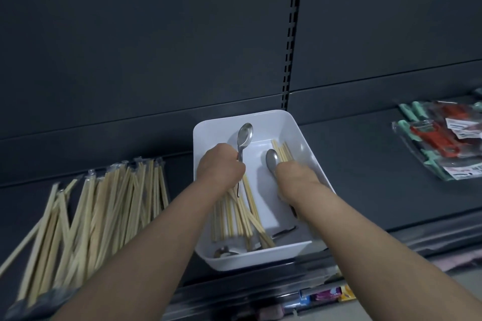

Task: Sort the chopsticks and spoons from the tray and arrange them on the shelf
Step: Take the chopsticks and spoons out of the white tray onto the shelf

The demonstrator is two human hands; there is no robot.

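Lower left of frame: a pile of wrapped chopsticks [99,211] lies fanned on the dark shelf [365,164]. Centre: a white tray [300,138] sits on the shelf near its front edge. The left hand [220,167] is inside the tray, fingers curled round the handle of an upright spoon [244,135], bowl uppermost. Loose chopsticks [234,219] lie below that hand in the tray's near half. The right hand [294,177] reaches into the tray; a second spoon [272,160] shows just beyond its knuckles. Its fingers are hidden, grip undetermined. Far right: red and green packaged goods [443,143] rest on the shelf.
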